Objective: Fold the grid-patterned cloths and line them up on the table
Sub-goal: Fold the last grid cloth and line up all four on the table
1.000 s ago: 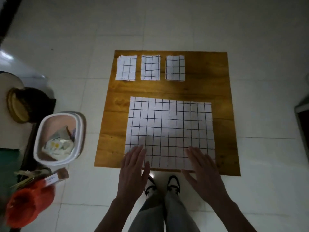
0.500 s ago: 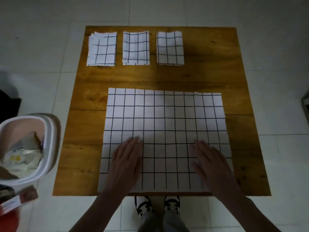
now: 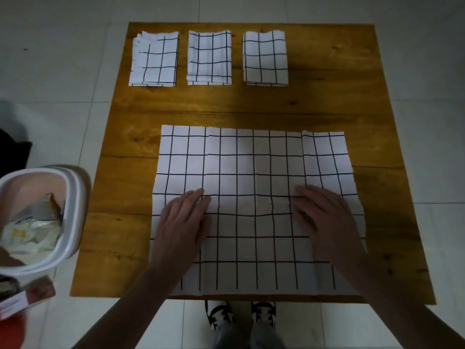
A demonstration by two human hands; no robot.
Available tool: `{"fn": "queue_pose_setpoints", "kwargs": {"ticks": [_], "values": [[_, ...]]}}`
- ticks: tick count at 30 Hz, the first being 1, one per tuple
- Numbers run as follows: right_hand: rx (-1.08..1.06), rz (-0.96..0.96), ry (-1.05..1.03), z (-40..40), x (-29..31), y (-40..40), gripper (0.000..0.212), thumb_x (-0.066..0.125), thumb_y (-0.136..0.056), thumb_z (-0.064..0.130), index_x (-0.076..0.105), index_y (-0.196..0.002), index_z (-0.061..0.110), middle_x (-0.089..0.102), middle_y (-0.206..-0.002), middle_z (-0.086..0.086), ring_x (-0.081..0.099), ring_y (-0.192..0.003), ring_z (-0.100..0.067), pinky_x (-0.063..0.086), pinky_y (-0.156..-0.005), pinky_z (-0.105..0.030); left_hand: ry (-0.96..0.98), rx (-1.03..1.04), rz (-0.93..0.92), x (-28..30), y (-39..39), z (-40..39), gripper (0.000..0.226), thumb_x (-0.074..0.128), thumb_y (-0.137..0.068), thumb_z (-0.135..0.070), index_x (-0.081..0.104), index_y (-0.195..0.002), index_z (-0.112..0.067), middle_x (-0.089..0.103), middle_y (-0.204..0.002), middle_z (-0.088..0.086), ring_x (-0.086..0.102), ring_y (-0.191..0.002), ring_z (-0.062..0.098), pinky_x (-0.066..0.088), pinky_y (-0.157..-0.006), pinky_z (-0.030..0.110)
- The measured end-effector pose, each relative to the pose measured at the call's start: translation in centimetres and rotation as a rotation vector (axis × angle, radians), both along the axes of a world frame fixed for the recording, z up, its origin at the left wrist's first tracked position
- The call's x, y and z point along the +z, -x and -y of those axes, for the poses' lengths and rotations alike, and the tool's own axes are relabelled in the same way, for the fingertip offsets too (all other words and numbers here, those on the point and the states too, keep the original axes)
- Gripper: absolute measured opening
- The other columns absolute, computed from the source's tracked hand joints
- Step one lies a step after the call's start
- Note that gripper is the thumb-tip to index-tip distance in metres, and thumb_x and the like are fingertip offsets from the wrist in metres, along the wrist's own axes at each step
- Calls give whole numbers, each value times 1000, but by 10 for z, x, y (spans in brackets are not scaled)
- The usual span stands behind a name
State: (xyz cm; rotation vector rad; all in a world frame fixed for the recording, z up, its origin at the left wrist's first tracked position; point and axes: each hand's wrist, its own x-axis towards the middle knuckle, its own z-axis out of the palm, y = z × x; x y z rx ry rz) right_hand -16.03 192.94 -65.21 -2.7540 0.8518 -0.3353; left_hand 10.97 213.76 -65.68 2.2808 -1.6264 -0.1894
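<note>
The open grid-patterned cloth (image 3: 254, 187) lies spread flat on the wooden table (image 3: 352, 102), covering the middle and near part of it, its near hem reaching the table's near edge. Three folded cloths stand in a row along the far edge: the left folded cloth (image 3: 154, 59) near the far-left corner, the middle folded cloth (image 3: 209, 57) beside it, the right folded cloth (image 3: 265, 58) next along. They are set apart by narrow gaps, with table left bare towards the far-right corner.

The left hand (image 3: 181, 222) and the right hand (image 3: 327, 220) both rest palm-down on the near half of the open cloth, fingers straight and held close together, pinching nothing. Slight ripples in the grid lines show between the two hands.

Judgement: the step in hand is smoothing before the first fold. It would be done well by pressing the ripples outward to the side hems, then taking the two near corners and bringing them to the far corners with grid lines matched, so the hems align.

Off the table's left edge, on the floor, stands a white bin (image 3: 73, 212). It holds crumpled wrappers or paper (image 3: 30, 230); their exact kind cannot be told.
</note>
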Motion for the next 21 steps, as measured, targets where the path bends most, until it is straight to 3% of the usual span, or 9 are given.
{"fn": "queue_pose_setpoints", "kwargs": {"ticks": [3,8,12,14,17,21], "values": [[18,24,30,0,1,0,30,57,-97,30,76,-113,13,68,-132,-5,59,-126,-28,39,-111,-43,36,20,-31,4,-2,0,33,53,-104,-27,65,-130,-13,61,-139,5,54,-131,24,42,-111,44],[24,-1,23,3,6,-2,34,51,-99,32,74,-116,13,69,-125,-4,59,-119,-25,33,-110,-37,119,-7,-46,7,-13,1,19,62,-100,-23,73,-110,-11,68,-118,4,61,-113,23,45,-101,40],[33,7,-36,6,18,-3,32,50,-99,32,70,-115,14,69,-118,-4,64,-110,-27,44,-101,-43,105,-63,-49,10,-22,0,21,56,-104,-26,70,-111,-12,66,-115,3,60,-111,22,41,-103,34],[64,19,-37,10,25,-4,29,51,-100,31,69,-112,13,68,-113,-5,63,-105,-24,46,-93,-37,118,-99,-29,14,-26,0,24,52,-106,-25,68,-113,-10,66,-114,7,60,-110,23,39,-101,32],[120,18,-2,17,35,-2,27,50,-102,31,68,-107,12,66,-106,-4,55,-99,-16,36,-87,-22,131,-156,11,23,-35,1,23,48,-107,-24,64,-113,-9,65,-107,10,59,-101,25,39,-93,31],[210,29,24,25,50,3,28,47,-103,30,68,-108,12,68,-97,-3,60,-86,-10,40,-73,-17,116,-195,63,35,-46,7,23,40,-107,-28,57,-111,-13,64,-97,9,52,-92,18,34,-83,26]]}}
